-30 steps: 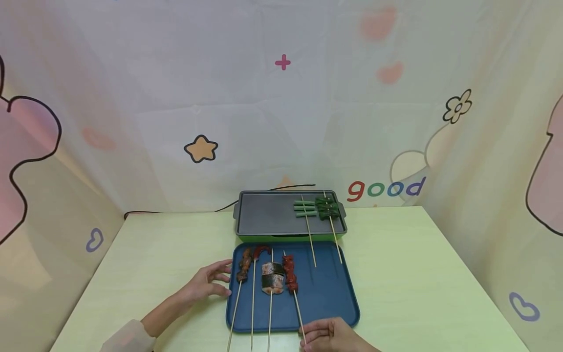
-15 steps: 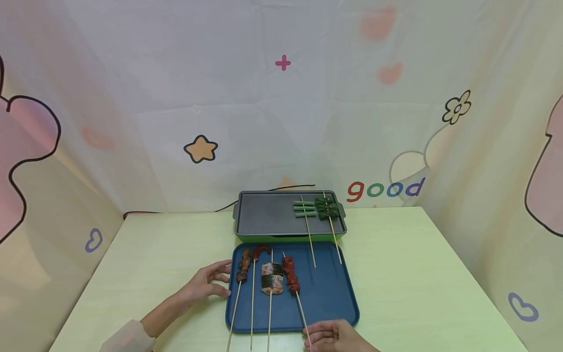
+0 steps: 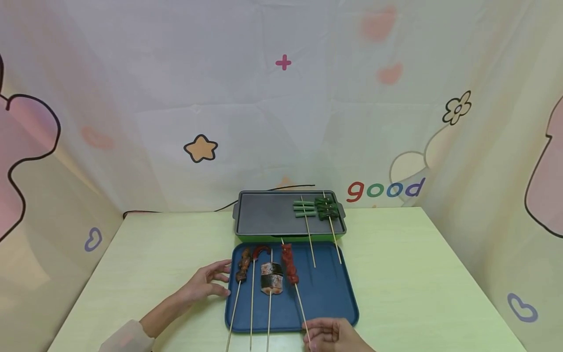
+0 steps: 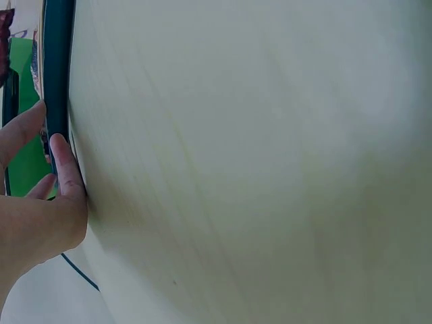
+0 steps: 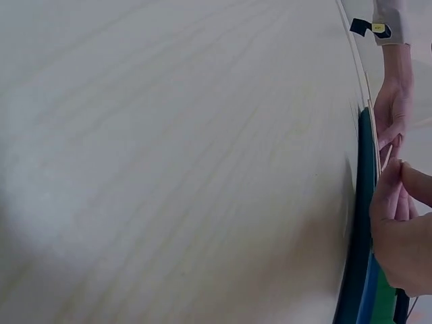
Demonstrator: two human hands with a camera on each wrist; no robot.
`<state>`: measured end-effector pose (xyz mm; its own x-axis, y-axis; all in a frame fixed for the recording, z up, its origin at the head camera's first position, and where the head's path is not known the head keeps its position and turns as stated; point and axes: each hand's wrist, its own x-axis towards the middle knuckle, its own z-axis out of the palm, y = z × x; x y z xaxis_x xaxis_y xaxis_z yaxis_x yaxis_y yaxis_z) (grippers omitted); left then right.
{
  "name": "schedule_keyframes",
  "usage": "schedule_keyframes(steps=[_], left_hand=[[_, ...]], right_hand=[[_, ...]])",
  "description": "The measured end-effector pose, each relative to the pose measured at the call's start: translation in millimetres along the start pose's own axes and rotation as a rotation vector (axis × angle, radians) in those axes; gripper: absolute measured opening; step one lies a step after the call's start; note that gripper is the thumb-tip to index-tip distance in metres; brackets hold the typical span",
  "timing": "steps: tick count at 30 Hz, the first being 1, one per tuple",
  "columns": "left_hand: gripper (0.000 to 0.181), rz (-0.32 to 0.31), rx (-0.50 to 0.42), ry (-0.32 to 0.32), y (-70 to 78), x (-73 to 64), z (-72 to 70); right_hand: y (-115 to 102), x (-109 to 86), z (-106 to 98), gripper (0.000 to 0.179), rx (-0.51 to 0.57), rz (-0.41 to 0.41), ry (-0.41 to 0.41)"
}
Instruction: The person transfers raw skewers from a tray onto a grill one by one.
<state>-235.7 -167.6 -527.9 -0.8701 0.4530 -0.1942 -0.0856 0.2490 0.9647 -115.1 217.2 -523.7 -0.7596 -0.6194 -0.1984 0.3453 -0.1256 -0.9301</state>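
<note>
Fingers of your right hand (image 3: 336, 336) pinch red skewer (image 3: 289, 266), left hand (image 3: 203, 284) spread against tray (image 3: 326, 307); looks like pickup, next likely needs level lift to griddle (image 3: 266, 215), far edge of table (image 3: 409, 259).

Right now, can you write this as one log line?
left hand: at tray edge; right hand: pinches bright red skewer; grill: two green skewers

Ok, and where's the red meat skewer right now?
In the head view, the red meat skewer is over the blue tray, just right of the black-banded skewer, its stick pinched in the right hand.
</note>
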Motion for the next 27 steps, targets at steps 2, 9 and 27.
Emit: schedule_keyframes(steps=[2,9,27], left_hand=[[0.077,0.001,0.002,-0.002,-0.1,-0.1,-0.2],[0.077,-0.006,0.000,0.003,0.7,-1.1,-1.0],[0.080,-0.018,-0.003,0.000,0.4,0.0,0.0]], right_hand=[[-3.1,1.9,1.7,0.049,-0.032,-0.014,0.028],[-17.9,15.0,11.1,0.053,-0.114,-0.088,0.105],[-91.3,71.0,10.8,0.049,-0.179,-0.003,0.293]])
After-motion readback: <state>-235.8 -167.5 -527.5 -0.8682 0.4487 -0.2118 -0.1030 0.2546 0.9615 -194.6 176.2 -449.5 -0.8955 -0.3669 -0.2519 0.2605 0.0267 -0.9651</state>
